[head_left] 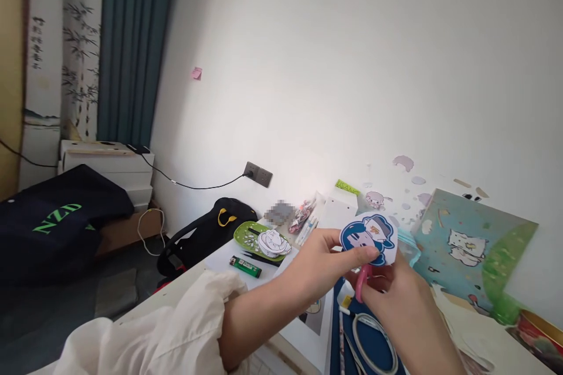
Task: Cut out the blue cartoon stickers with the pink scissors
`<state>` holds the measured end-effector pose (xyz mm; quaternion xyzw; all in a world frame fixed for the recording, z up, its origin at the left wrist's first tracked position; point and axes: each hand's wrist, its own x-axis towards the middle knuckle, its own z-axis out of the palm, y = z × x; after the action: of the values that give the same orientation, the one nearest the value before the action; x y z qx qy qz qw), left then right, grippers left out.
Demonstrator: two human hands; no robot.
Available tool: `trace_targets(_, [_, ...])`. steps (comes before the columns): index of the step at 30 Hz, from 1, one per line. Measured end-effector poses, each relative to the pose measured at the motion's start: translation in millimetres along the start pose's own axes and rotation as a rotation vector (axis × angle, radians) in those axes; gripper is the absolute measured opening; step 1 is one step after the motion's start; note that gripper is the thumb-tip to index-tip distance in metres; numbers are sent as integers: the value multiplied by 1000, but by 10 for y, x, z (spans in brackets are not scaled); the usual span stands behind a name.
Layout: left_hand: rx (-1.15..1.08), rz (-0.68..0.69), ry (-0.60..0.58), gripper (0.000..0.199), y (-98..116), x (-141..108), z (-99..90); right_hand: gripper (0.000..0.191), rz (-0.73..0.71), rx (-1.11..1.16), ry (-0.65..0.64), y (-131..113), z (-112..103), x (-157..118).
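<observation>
My left hand (323, 258) is closed on a paper cutout (367, 235) printed with a blue and white cartoon figure, its thumb lying across the front. Just below and to the right, my right hand (402, 293) is wrapped around scissors, whose pink handle (363, 284) shows between the fingers. The blades are hidden behind the paper and the hands, so whether they touch the paper cannot be seen. Under the hands lie a coiled white cable (373, 343) and a blue surface.
A green tray (241, 234) bears several white paper cutouts (273, 243). A green glue-stick-like box (245, 266) lies before it. At the right, a blue-green picture folder (461, 246) leans on the wall near a round tin (543, 334). A black backpack (206, 231) stands beyond the table's left edge.
</observation>
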<state>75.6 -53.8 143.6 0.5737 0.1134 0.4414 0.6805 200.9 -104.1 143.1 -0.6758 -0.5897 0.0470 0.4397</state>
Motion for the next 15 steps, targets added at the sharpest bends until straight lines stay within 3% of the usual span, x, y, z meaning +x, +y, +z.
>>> trace_targets(5, [64, 42, 70, 28, -21, 27, -58, 23, -52, 4, -141, 19, 4, 1])
trace_targets(11, [159, 191, 238, 26, 118, 7, -144, 41, 78, 320, -268, 253, -205, 105])
trace_targets(14, [175, 227, 262, 25, 185, -4, -190, 35, 69, 498, -229, 234, -281, 31])
trace_targets(15, [182, 235, 250, 24, 201, -9, -201, 33, 37, 564, -160, 197, -284, -7])
